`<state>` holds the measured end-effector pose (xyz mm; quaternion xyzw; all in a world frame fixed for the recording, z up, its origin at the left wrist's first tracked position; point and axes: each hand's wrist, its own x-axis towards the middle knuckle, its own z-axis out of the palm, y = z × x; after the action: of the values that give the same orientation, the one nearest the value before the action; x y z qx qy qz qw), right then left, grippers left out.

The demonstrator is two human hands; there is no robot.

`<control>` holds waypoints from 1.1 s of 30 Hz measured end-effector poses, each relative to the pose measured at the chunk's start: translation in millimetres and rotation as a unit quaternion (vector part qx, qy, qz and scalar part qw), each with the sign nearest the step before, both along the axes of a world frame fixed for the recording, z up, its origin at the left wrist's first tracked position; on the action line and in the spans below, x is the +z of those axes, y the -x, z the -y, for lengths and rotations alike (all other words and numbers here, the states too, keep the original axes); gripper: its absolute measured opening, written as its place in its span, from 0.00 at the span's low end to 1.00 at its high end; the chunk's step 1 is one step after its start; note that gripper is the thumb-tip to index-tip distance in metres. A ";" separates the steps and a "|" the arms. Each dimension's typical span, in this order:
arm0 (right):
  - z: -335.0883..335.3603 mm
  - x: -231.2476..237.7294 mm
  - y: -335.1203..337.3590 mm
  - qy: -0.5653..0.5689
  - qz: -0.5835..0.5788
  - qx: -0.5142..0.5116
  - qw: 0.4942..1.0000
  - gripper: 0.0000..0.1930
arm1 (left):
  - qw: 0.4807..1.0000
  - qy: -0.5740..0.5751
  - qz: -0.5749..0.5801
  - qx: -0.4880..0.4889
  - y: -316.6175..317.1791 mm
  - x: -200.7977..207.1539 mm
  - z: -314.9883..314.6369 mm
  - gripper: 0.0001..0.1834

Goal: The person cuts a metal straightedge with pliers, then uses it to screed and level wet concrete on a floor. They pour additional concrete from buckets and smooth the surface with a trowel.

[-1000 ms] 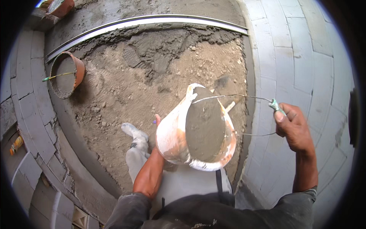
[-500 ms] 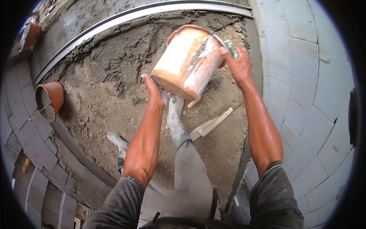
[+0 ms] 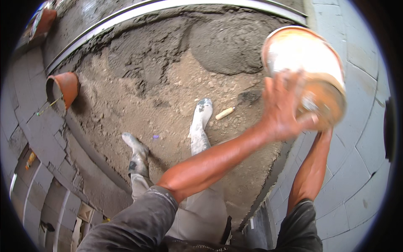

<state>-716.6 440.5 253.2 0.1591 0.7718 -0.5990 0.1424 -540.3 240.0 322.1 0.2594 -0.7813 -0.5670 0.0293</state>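
A mortar-stained orange bucket (image 3: 308, 54) is tilted up in the air at the right, over the edge of the dirt floor and before the grey block wall. Its base faces me and its inside is hidden. My left hand (image 3: 283, 103) reaches across, blurred, with spread fingers against the bucket's side and base. Behind the bucket my right hand is hidden; only its forearm (image 3: 311, 168) shows, rising to the bucket's underside, which it appears to hold up. A smooth mound of wet mortar (image 3: 228, 46) lies ahead on the ground.
An orange bucket (image 3: 69, 89) lies on its side at the left, and another (image 3: 43, 23) stands far left. A straight metal bar (image 3: 168, 9) spans the back. By my right boot (image 3: 203, 113) is a wooden handle (image 3: 225, 113). The block wall (image 3: 352, 138) borders the right.
The bucket has swung from the middle to the right, turning its base toward me. My left hand has crossed over with it. The mortar mound has come into sight where the bucket was.
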 end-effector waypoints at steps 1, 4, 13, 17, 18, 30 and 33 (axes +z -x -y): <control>-2.7 -3.3 -20.9 0.017 0.010 -0.003 1.000 0.21 | 0.997 0.006 -0.072 -0.001 -10.7 17.1 5.6 0.54; 8.8 -52.7 -85.5 0.062 0.068 0.000 0.996 0.21 | 0.971 0.032 -0.233 0.034 -47.5 20.7 12.0 0.44; 132.5 -247.9 -177.8 -0.184 0.082 0.127 0.971 0.19 | 0.907 -0.316 0.019 0.278 -194.7 -239.2 161.1 0.40; 88.6 -222.8 -176.2 -0.017 0.059 0.079 0.995 0.13 | 0.922 -0.302 0.036 0.239 -177.9 -210.6 127.5 0.43; 114.6 -198.0 -192.2 -0.011 0.066 0.104 0.992 0.14 | 0.964 -0.154 0.043 0.214 -197.6 -208.6 124.2 0.44; 268.6 108.5 -388.9 -0.130 0.034 0.349 0.927 0.22 | 0.615 -0.631 -0.133 0.454 -479.2 -63.2 234.2 0.39; 357.0 157.6 -448.4 -0.112 -0.004 0.410 0.905 0.23 | 0.605 -0.644 -0.075 0.463 -555.0 -38.8 295.3 0.40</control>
<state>-268.2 83.5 410.8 -0.1585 0.8315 -0.3979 0.3538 14.7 -55.3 283.3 0.4944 0.0143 -0.8519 0.1719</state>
